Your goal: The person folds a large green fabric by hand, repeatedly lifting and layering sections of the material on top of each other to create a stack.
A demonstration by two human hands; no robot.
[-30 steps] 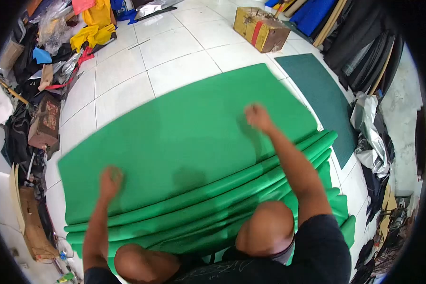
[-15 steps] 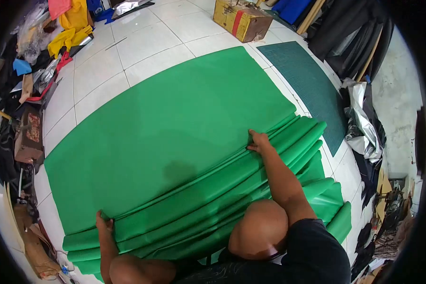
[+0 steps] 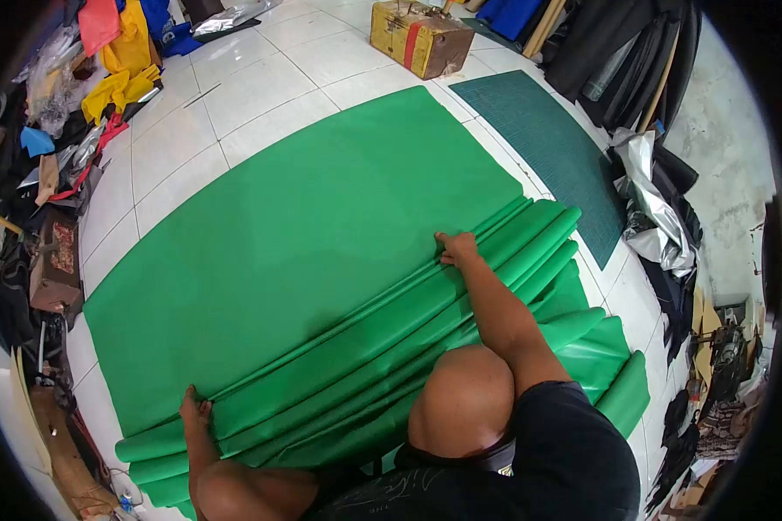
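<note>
A large green sheet (image 3: 304, 217), smooth like vinyl or coated cloth, lies over the floor. Its far part is flat, while the part close to my knees is gathered into long folds (image 3: 365, 356) running from lower left to upper right. At the left end of the front fold, my left hand (image 3: 196, 410) pinches the material with thumb and fingers. Farther up along the same fold, my right hand (image 3: 457, 248) grips it, arm stretched forward past my bent knee. Parts of the folds are hidden behind my legs and right arm.
A dark green cutting mat (image 3: 552, 161) lies beyond the sheet's right edge on white tiles. A yellow and brown box (image 3: 421, 39) stands at the far side. Piled scraps (image 3: 69, 113) line the left, and dark rolls (image 3: 626, 61) and silver material (image 3: 656, 204) the right.
The whole view has shifted slightly, with the box and mat now a little farther left. Both hands keep their hold on the fold, at nearly the same places.
</note>
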